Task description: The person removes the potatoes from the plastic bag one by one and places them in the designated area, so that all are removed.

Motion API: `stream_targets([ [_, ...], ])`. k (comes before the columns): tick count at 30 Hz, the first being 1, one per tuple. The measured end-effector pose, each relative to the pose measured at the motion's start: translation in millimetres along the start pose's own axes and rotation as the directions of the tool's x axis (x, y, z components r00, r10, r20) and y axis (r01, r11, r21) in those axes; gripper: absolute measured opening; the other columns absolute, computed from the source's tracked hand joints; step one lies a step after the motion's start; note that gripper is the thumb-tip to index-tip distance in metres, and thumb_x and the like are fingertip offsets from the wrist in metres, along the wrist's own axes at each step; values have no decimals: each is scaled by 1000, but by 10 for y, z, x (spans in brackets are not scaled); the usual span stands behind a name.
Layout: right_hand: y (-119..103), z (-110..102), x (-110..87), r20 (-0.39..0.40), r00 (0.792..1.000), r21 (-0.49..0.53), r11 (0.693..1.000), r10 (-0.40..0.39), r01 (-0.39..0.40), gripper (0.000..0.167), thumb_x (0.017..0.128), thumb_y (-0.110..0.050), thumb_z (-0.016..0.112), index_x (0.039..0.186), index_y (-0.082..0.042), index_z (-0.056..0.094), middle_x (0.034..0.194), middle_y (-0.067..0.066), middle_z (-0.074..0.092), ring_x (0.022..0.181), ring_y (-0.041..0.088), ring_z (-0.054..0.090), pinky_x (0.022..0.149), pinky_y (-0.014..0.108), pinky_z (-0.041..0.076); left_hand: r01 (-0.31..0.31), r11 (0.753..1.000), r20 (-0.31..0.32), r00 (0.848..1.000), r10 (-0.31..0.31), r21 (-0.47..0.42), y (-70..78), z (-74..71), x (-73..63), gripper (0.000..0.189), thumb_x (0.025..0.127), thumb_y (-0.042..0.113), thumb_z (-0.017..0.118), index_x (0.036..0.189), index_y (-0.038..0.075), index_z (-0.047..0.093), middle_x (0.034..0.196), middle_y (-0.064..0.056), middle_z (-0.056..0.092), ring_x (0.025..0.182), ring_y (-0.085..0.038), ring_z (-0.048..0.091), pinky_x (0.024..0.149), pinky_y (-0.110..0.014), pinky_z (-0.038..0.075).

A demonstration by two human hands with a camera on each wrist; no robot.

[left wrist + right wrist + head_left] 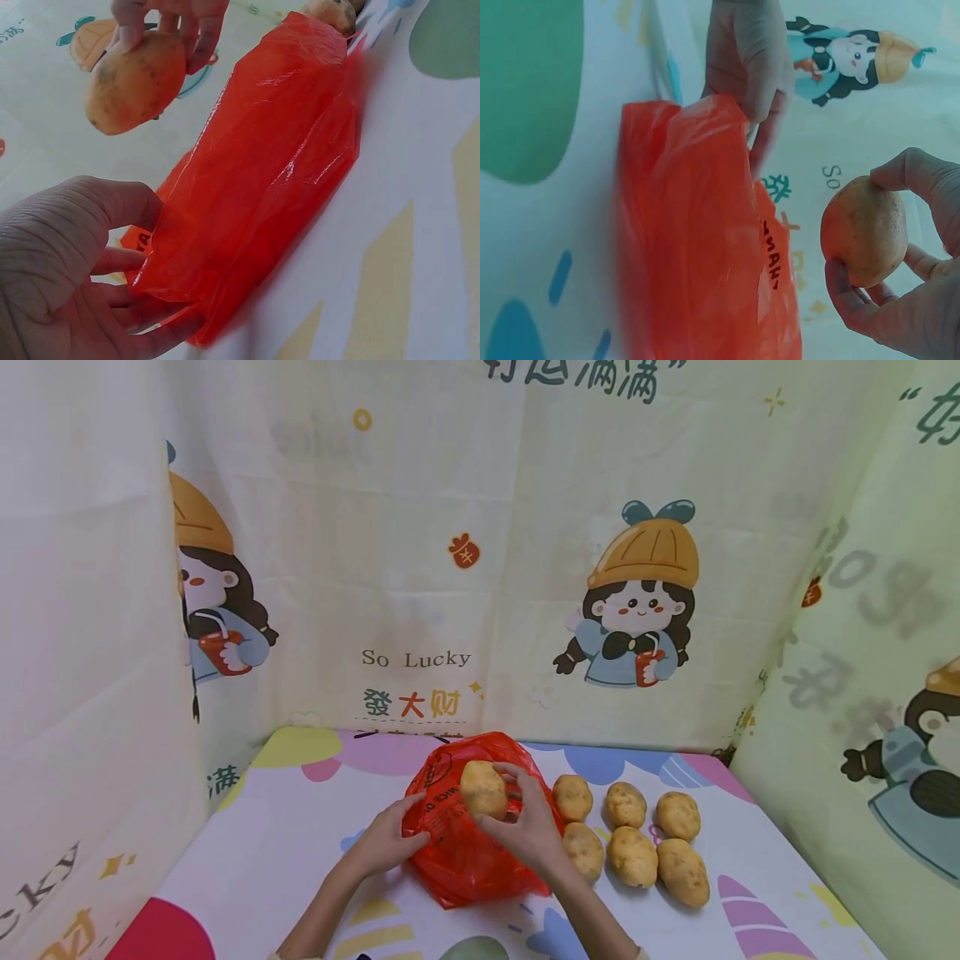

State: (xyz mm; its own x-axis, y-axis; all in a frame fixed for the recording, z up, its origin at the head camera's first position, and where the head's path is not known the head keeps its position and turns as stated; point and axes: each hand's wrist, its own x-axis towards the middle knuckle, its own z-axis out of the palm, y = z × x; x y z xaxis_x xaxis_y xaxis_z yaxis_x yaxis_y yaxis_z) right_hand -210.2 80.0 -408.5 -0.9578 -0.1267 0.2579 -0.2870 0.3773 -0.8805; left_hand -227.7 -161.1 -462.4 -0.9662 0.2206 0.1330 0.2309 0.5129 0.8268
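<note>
A yellow-brown potato is held up above the red plastic bag, pinched between the thumb and fingers of my right hand. The left wrist view shows this potato apart from the bag. My left hand holds the bag's left edge. There, the thumb lies at one side of the red film and the fingers at the other. Black print marks the bag, which stands puffed up on the table. What lies inside it is hidden.
Several loose potatoes lie in two rows right of the bag, the nearest touching or almost touching it. A patterned cover spreads over the table. Printed cloth hangs behind and at both sides.
</note>
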Motion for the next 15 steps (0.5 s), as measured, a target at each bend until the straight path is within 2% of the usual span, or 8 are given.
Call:
stream_targets([
  [5,36,-53,-40,-21,1000,-9,1000,-23,23,69,81,-18,85,141,-22,51,140,6,48,126,30,51,94,46,58,-9,1000,-3,1000,9,1,-3,1,5,64,90,9,73,148,-3,48,148,-22,52,139,-44,44,111,-66,38],
  [10,102,-111,-61,-43,998,-61,998,-35,33,71,78,-17,86,140,-24,52,138,7,49,123,29,50,91,44,58,-20,1000,-3,1000,20,4,-10,0,5,64,90,9,72,148,-4,48,148,-22,52,140,-44,44,112,-66,37],
  [15,167,-178,-74,-52,998,-73,997,-31,27,70,79,-16,85,140,-23,52,137,7,50,123,31,51,93,49,58,-15,1000,2,1000,15,1,-9,0,-2,64,90,10,72,148,-3,48,148,-22,52,140,-45,44,111,-66,38],
])
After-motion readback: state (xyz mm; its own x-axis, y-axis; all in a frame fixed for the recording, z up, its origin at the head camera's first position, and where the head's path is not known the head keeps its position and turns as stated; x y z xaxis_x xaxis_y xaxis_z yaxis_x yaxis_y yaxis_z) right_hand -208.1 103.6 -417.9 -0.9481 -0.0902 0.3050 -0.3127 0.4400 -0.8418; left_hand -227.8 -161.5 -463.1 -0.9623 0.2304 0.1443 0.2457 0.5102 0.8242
